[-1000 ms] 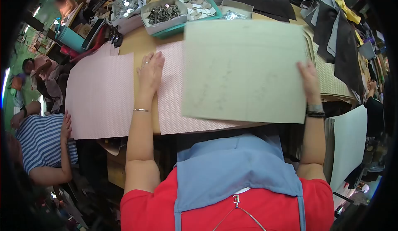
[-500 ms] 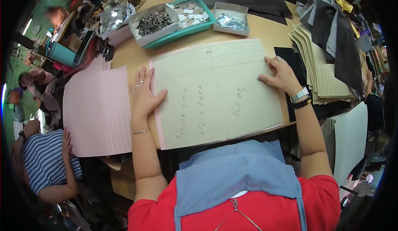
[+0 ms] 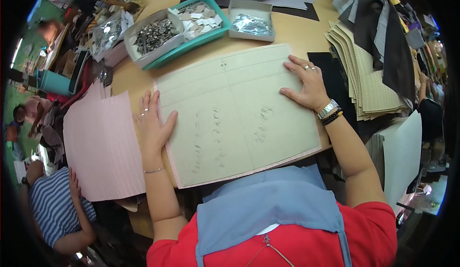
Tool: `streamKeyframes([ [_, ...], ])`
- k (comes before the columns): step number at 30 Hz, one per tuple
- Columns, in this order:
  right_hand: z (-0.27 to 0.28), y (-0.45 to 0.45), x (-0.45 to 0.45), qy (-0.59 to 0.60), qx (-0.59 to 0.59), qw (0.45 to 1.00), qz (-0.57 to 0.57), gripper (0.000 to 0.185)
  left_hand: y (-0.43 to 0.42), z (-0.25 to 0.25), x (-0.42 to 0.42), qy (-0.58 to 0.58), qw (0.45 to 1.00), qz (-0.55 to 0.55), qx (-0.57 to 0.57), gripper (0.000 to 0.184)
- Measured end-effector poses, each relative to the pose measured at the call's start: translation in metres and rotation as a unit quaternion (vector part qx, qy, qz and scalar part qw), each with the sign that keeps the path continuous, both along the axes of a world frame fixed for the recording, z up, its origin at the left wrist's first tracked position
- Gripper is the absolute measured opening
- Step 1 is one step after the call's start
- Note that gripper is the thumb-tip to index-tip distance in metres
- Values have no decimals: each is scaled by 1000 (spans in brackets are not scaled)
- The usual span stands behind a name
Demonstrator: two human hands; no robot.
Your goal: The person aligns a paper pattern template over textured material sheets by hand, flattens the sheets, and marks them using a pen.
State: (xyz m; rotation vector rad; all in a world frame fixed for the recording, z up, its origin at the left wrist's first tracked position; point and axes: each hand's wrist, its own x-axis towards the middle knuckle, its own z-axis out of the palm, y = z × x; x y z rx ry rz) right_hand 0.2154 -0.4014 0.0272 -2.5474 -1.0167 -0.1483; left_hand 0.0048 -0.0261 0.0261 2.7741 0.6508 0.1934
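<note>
A pale grey-green card pattern point(image 3: 239, 118) with pencil lines and handwriting lies on the table in front of me. Under it is a pink patterned sheet point(image 3: 173, 171), showing as a thin border along the left, bottom and right edges. My left hand point(image 3: 155, 125) rests flat at the card's left edge, thumb on the card and fingers apart. At the upper right edge, my right hand point(image 3: 307, 86) lies on the card with its fingers spread. Neither hand grips anything.
A stack of pink patterned sheets point(image 3: 103, 147) lies to the left, near a person in stripes point(image 3: 57, 202). Behind the card stand a teal basket point(image 3: 218, 29), a box of metal pieces point(image 3: 155, 37) and a box of silvery pieces point(image 3: 251, 25). Cream sheets point(image 3: 366, 82) are stacked right.
The card has shifted slightly left over the pink sheet, narrowing the pink strip at its left and exposing a thin one below. My view has tilted; another person's hands at the top have left view.
</note>
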Motion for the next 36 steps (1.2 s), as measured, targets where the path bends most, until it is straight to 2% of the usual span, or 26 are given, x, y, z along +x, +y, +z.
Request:
streamKeyframes([
  [17,1,2,4,6,7,1000,-10,64,3,-5,-1,4,1000,-15,25,79],
  [19,1,4,6,45,12,999,-19,65,2,-3,-1,4,1000,-5,28,79],
  [36,2,6,4,10,12,1000,6,65,3,-7,0,-12,1000,9,4,80],
])
